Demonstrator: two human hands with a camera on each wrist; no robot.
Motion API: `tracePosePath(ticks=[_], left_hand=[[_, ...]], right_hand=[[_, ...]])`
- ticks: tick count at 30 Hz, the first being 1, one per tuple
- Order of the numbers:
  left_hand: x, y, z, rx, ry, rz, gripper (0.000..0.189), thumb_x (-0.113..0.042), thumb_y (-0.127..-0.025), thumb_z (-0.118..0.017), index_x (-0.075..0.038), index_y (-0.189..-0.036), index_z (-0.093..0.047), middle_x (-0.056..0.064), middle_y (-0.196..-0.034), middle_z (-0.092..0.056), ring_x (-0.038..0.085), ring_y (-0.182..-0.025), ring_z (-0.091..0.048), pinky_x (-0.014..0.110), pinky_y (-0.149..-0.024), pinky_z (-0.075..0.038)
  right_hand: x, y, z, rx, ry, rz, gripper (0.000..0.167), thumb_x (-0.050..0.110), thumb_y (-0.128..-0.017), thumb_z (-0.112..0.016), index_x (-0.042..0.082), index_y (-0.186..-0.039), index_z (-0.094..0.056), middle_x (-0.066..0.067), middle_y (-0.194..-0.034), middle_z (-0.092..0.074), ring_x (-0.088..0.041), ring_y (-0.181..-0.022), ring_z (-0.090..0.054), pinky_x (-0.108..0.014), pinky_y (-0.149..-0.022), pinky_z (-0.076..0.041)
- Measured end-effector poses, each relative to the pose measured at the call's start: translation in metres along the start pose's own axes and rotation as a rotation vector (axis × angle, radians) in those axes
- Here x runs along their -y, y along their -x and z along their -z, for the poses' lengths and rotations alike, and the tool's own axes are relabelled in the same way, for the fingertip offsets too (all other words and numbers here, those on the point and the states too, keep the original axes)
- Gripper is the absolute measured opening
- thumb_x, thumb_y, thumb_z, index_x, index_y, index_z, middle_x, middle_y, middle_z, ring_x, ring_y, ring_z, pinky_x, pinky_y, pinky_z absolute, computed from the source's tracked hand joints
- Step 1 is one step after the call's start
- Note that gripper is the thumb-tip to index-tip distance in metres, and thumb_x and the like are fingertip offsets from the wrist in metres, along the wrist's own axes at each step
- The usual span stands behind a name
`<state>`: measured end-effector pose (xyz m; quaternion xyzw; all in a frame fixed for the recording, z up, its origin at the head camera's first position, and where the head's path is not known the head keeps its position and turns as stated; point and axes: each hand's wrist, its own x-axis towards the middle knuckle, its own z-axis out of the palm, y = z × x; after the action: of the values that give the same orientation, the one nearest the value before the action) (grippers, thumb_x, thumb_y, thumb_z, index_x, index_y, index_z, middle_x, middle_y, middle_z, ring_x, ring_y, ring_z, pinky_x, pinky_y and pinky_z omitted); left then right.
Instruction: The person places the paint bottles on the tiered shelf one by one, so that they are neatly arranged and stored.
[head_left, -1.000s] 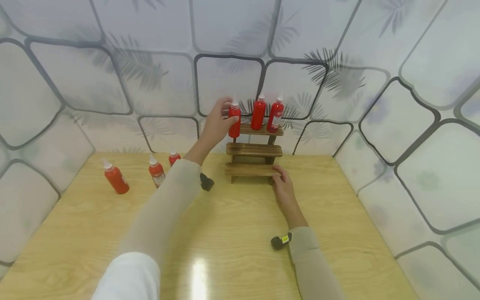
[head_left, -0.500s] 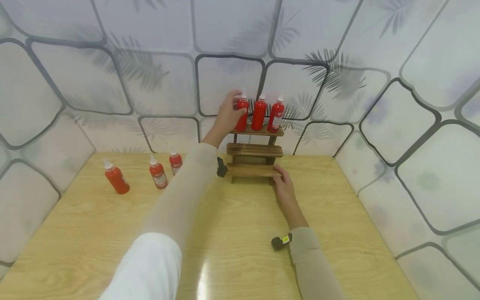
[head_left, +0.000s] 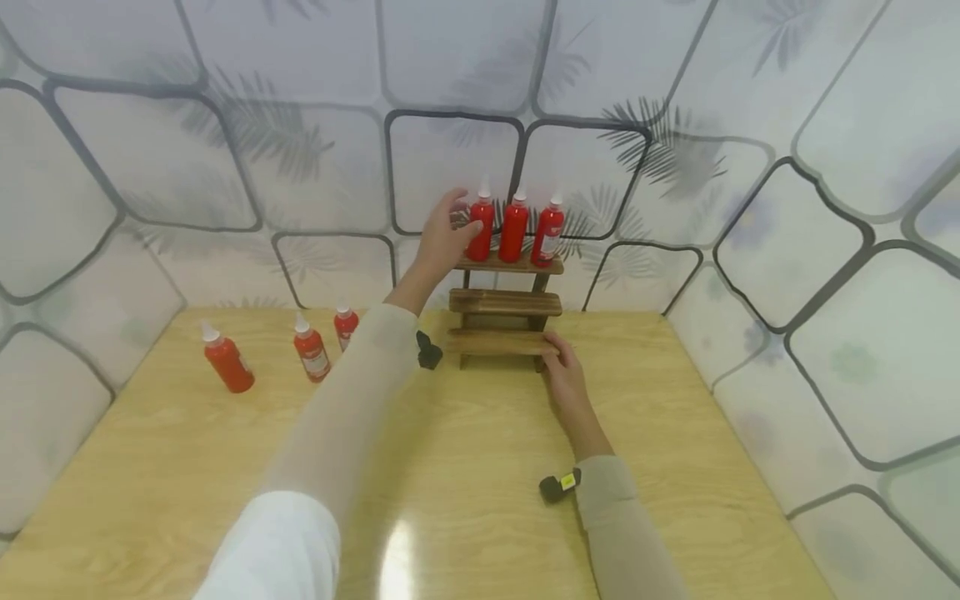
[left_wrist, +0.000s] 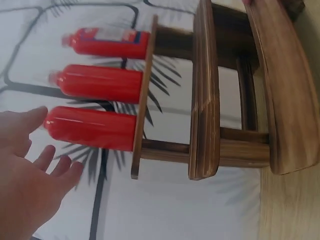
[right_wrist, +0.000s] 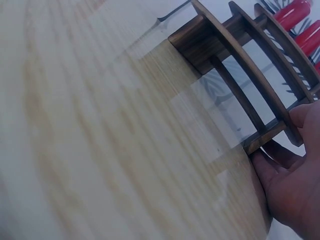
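Observation:
A three-tier wooden step stand [head_left: 505, 302] stands by the back wall. Its top tier bears three red squeeze bottles with white pointed caps: a left bottle [head_left: 481, 232], a middle bottle [head_left: 513, 233] and a right bottle [head_left: 547, 237]. My left hand [head_left: 441, 242] is beside the left bottle with its fingers spread. In the left wrist view a gap shows between most fingers and that bottle [left_wrist: 92, 128]; the thumb is close to its upper end. At the lowest tier's right end, my right hand [head_left: 564, 375] grips the stand, thumb over the plank [right_wrist: 250, 67] and fingers by the leg.
Three more red bottles stand upright on the wooden table [head_left: 465, 483] at the left: an outer bottle [head_left: 228, 367], a labelled bottle [head_left: 312, 357] and a rear bottle [head_left: 345, 325] partly behind my left sleeve. Patterned walls [head_left: 330, 183] bound the table at the back and sides.
My left hand carried the left bottle rightward onto the top tier beside the other two, then let go and drew back slightly left. The right hand has stayed on the stand.

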<state>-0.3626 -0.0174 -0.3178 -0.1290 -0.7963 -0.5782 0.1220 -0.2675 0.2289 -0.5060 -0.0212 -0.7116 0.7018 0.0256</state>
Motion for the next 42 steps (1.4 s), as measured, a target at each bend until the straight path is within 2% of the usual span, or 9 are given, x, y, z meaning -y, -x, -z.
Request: tracePosePath(ticks=[7, 12, 18, 23, 26, 31, 35, 37, 42], left_hand=[[-0.004, 0.031, 0.024, -0.006, 0.088, -0.076, 0.055, -0.010, -0.096, -0.065, -0.008, -0.148, -0.045, 0.019, -0.145, -0.053, 0.035, -0.133, -0.051, 0.041, -0.111, -0.045], [0.008, 0.056, 0.041, 0.014, 0.091, -0.084, 0.055, -0.010, -0.097, -0.065, -0.007, -0.148, -0.044, 0.021, -0.145, -0.051, 0.038, -0.132, -0.050, 0.043, -0.112, -0.044], [0.026, 0.100, 0.055, 0.006, 0.116, -0.074, 0.056, -0.013, -0.096, -0.068, -0.013, -0.148, -0.045, 0.015, -0.142, -0.054, 0.030, -0.126, -0.054, 0.043, -0.110, -0.046], [0.035, 0.134, 0.074, -0.030, 0.115, -0.063, 0.057, -0.011, -0.096, -0.069, -0.009, -0.148, -0.046, 0.015, -0.141, -0.055, 0.029, -0.123, -0.055, 0.046, -0.110, -0.046], [0.042, 0.155, 0.093, -0.047, 0.082, -0.048, 0.057, -0.014, -0.097, -0.068, -0.011, -0.149, -0.044, 0.013, -0.142, -0.054, 0.029, -0.123, -0.054, 0.037, -0.102, -0.052], [0.053, 0.190, 0.133, -0.105, -0.052, 0.029, 0.058, -0.023, -0.099, -0.066, -0.017, -0.151, -0.042, 0.009, -0.144, -0.054, 0.023, -0.121, -0.057, 0.013, -0.082, -0.052], [0.058, 0.212, 0.155, -0.174, -0.096, 0.066, 0.058, -0.022, -0.099, -0.066, -0.014, -0.151, -0.042, 0.009, -0.142, -0.055, 0.008, -0.115, -0.057, 0.009, -0.085, -0.048], [0.063, 0.222, 0.165, -0.202, -0.113, 0.058, 0.057, -0.022, -0.099, -0.066, -0.012, -0.151, -0.043, 0.003, -0.138, -0.056, 0.006, -0.116, -0.055, 0.006, -0.092, -0.045], [0.080, 0.239, 0.188, -0.239, -0.163, 0.044, 0.055, -0.020, -0.100, -0.065, -0.012, -0.149, -0.044, -0.015, -0.131, -0.053, -0.001, -0.113, -0.055, 0.004, -0.089, -0.044]], right_hand=[[0.003, -0.003, -0.006, -0.014, -0.014, 0.011, 0.046, 0.019, -0.105, -0.048, 0.011, -0.150, -0.045, -0.013, -0.160, -0.036, -0.030, -0.141, -0.042, -0.044, -0.118, -0.037], [0.000, -0.005, -0.010, -0.026, -0.012, 0.011, 0.046, 0.019, -0.105, -0.048, 0.010, -0.150, -0.045, -0.012, -0.160, -0.036, -0.029, -0.143, -0.040, -0.043, -0.119, -0.035], [-0.001, -0.004, -0.012, -0.040, -0.069, 0.000, 0.047, 0.014, -0.104, -0.048, 0.007, -0.150, -0.043, -0.016, -0.156, -0.040, -0.031, -0.134, -0.046, -0.045, -0.117, -0.038], [-0.001, -0.005, -0.012, -0.031, -0.123, -0.015, 0.047, 0.014, -0.105, -0.049, 0.007, -0.151, -0.043, -0.013, -0.161, -0.034, -0.029, -0.142, -0.040, -0.041, -0.120, -0.035], [-0.002, -0.006, -0.012, -0.023, -0.140, -0.010, 0.046, 0.014, -0.105, -0.049, 0.008, -0.150, -0.044, -0.011, -0.161, -0.033, -0.029, -0.145, -0.038, -0.040, -0.121, -0.034], [-0.004, -0.006, -0.016, 0.008, -0.143, -0.008, 0.045, 0.015, -0.106, -0.048, 0.009, -0.150, -0.043, -0.008, -0.164, -0.029, -0.027, -0.148, -0.034, -0.038, -0.122, -0.032], [-0.001, -0.004, -0.013, -0.006, -0.087, -0.017, 0.047, 0.017, -0.105, -0.047, 0.011, -0.152, -0.042, -0.008, -0.163, -0.031, -0.027, -0.145, -0.037, -0.039, -0.121, -0.034], [-0.001, -0.003, -0.011, -0.015, -0.079, -0.017, 0.047, 0.017, -0.105, -0.047, 0.012, -0.152, -0.042, -0.009, -0.162, -0.032, -0.028, -0.144, -0.038, -0.040, -0.121, -0.034], [-0.004, -0.005, -0.011, 0.004, -0.116, -0.008, 0.047, 0.016, -0.106, -0.046, 0.010, -0.153, -0.040, -0.013, -0.162, -0.032, -0.029, -0.147, -0.035, -0.040, -0.122, -0.032]])
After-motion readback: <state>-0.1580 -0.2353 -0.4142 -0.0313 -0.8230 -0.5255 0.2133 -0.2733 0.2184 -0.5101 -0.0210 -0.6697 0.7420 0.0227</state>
